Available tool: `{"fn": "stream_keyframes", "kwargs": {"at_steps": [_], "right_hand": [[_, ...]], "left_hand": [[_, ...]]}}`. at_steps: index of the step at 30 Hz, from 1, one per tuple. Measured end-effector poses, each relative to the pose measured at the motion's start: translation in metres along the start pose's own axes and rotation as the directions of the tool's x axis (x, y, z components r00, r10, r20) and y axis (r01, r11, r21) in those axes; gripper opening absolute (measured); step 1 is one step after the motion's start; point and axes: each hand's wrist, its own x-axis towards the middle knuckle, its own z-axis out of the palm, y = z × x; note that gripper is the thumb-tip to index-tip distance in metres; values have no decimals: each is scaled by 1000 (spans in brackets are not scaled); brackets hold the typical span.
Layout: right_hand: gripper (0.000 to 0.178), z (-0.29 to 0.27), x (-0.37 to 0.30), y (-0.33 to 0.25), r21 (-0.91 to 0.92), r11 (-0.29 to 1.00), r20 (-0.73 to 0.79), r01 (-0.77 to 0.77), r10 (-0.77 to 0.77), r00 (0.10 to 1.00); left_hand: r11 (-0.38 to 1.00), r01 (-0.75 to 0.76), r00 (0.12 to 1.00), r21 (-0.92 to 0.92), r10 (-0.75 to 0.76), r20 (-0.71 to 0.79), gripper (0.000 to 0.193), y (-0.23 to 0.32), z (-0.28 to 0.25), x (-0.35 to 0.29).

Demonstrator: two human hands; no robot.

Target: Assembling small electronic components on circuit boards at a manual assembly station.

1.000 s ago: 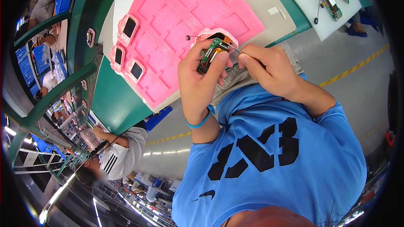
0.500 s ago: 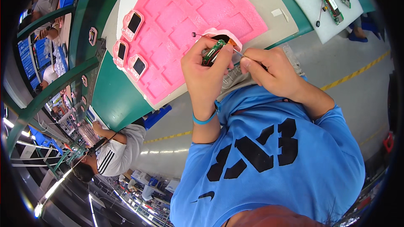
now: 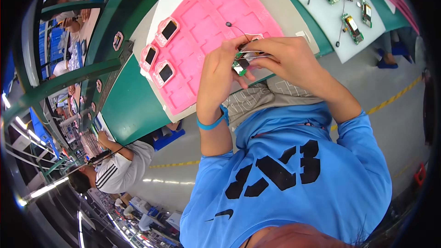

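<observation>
My left hand (image 3: 218,66) is closed around a small green circuit board (image 3: 240,65), its fingers hiding much of it. A thin black wire rises from the hands to a small round black part (image 3: 228,24) over the pink tray. My right hand (image 3: 289,57) is closed against the board from the right, with thin pale metal arms, which look like tweezers (image 3: 252,54), between its fingers. Behind the fingers, the edge of a pink casing (image 3: 255,36) shows; the rest is covered. Where the tweezers' tips touch is too small to tell.
The pink moulded tray (image 3: 216,41) holds three pink framed devices (image 3: 166,31) with dark screens at its left side. At the right, a white sheet (image 3: 342,50) carries several circuit boards with batteries (image 3: 352,28). A person in a white shirt (image 3: 124,167) sits at the left.
My right hand has moved up and over the board, its fingers now overlapping it. The board has tilted in my left hand. The view has shifted, bringing more boards into sight.
</observation>
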Motion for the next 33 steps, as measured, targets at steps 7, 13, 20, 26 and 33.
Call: {"fn": "stream_keyframes", "kwargs": {"at_steps": [7, 13, 20, 26, 33], "right_hand": [[39, 31, 33, 11, -111, 957, 29, 267, -265, 964], [40, 30, 36, 8, -214, 933, -7, 288, -296, 955], [36, 28, 34, -11, -514, 847, -17, 137, -169, 985], [31, 31, 36, -12, -534, 840, 25, 100, -102, 994], [26, 44, 47, -10, -425, 903, -98, -57, 17, 995]], "left_hand": [[994, -43, 999, -99, 42, -5, 56, -15, -21, -15], [999, 30, 999, 19, -29, -33, 49, -4, -36, -28], [511, -361, 827, 780, 562, 15, 57, -21, -35, -17], [592, -431, 791, 681, 611, -31, 74, -52, -39, -3], [630, -388, 823, 673, 566, -55, 61, -53, -35, -4]]}}
